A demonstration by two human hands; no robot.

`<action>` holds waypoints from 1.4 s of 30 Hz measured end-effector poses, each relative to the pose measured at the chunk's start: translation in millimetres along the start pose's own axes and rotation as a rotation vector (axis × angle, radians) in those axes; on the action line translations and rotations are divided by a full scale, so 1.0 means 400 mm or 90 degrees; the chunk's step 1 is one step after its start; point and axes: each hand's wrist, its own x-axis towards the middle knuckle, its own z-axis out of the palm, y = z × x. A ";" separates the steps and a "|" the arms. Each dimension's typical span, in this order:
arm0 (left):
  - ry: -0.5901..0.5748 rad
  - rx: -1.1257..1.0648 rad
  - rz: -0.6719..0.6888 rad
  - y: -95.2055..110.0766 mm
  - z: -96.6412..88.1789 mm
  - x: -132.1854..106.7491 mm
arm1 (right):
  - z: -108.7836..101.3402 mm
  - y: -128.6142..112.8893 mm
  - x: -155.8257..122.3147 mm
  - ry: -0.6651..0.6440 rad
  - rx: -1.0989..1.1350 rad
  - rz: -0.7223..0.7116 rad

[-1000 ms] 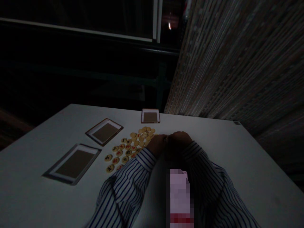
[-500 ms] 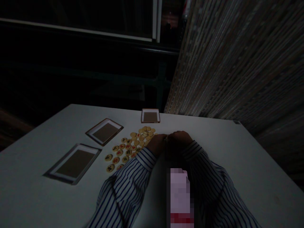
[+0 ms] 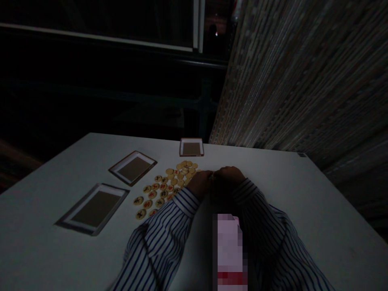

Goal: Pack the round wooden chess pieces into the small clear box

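Note:
My left hand (image 3: 200,182) and my right hand (image 3: 229,177) meet over the table, fingers curled in and fingertips together. A tiny pale bit shows between them, too dark and small to name; the fingers hide the rest. Beside my left hand spread several round wooden Chinese chess pieces (image 3: 159,203). Some lie with red or black characters up, others show plain faces. The farther ones are bunched, a few on top of others, and my left forearm covers part of the near edge of the group.
The white table (image 3: 287,194) carries three shallow framed trays: one near left (image 3: 93,208), one behind it (image 3: 132,169) and one at the back edge (image 3: 191,148). A pixelated pink patch (image 3: 229,246) covers something between my forearms. A string curtain (image 3: 287,81) hangs behind, right.
My hands stay together in nearly the same place, with only a slight shift of the fingers. The pieces and trays lie as before.

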 end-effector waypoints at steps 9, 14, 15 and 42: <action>0.000 0.014 -0.049 0.016 -0.015 -0.004 | -0.022 0.030 -0.019 0.015 0.008 0.011; 0.008 0.044 -0.078 0.033 -0.026 -0.019 | -0.027 0.061 -0.063 0.057 0.030 0.046; 0.010 0.049 -0.071 0.036 -0.027 -0.026 | -0.024 0.067 -0.076 0.070 0.038 0.054; 0.094 -0.123 -0.057 0.068 0.063 -0.183 | 0.200 0.078 -0.221 0.206 0.452 0.217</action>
